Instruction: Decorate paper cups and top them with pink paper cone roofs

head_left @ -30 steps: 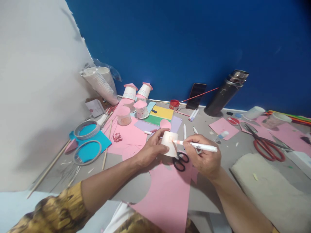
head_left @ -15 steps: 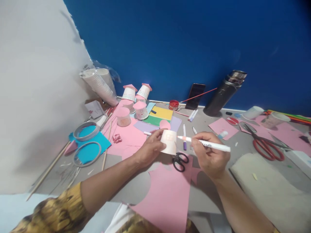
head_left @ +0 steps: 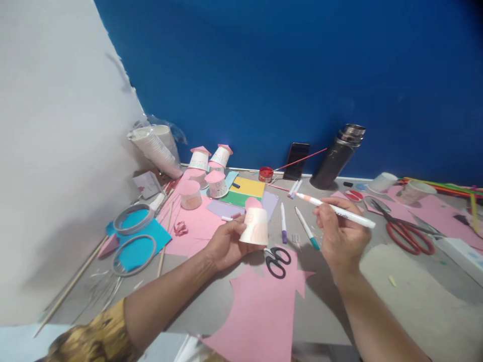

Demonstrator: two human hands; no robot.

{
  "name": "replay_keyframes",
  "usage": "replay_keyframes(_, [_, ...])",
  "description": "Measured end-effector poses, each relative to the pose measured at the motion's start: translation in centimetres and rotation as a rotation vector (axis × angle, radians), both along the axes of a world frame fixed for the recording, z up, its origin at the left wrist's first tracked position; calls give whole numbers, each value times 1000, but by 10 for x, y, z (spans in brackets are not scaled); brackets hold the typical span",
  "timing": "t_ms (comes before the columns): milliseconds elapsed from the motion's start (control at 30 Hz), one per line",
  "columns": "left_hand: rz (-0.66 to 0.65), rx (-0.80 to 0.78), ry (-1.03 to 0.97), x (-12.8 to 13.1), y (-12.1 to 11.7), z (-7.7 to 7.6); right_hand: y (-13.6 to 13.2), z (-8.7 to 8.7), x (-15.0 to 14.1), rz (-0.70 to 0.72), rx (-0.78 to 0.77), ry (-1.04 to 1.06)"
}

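An upside-down white paper cup (head_left: 254, 226) with faint peach colouring is in my left hand (head_left: 225, 244), fingers closed around its side. My right hand (head_left: 342, 236) grips a white marker (head_left: 345, 213) like a pen. The marker's peach tip points left, apart from the cup. Below the cup lie black-handled scissors (head_left: 277, 262) on a cut sheet of pink paper (head_left: 264, 306). Between my hands, a purple-ended marker (head_left: 284, 223) and a teal-ended marker (head_left: 307, 228) rest on the grey table (head_left: 317, 311).
Several decorated cups with pink tops (head_left: 217, 184) stand at the back left, near stacked cups (head_left: 156, 148). Rolls of tape (head_left: 134, 251) lie left on blue paper. A black flask (head_left: 337, 158) and a phone (head_left: 297, 161) lean against the wall. Red-handled scissors (head_left: 409, 236) lie right.
My right hand has drawn the marker away to the right from the cup. The cup has turned in my left hand, so its drawn window no longer shows. The view has shifted slightly.
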State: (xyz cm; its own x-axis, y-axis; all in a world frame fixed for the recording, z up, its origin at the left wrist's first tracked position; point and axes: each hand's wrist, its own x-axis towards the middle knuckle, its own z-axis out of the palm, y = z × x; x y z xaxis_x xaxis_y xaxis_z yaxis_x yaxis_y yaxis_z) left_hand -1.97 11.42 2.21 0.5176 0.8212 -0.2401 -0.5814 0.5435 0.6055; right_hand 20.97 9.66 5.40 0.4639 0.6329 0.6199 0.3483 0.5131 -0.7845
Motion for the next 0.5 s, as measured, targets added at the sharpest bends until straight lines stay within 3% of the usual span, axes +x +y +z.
replay_keyframes(500, [-11, -37, -81, -4, 4, 0, 10, -16, -1, 29, -43, -578])
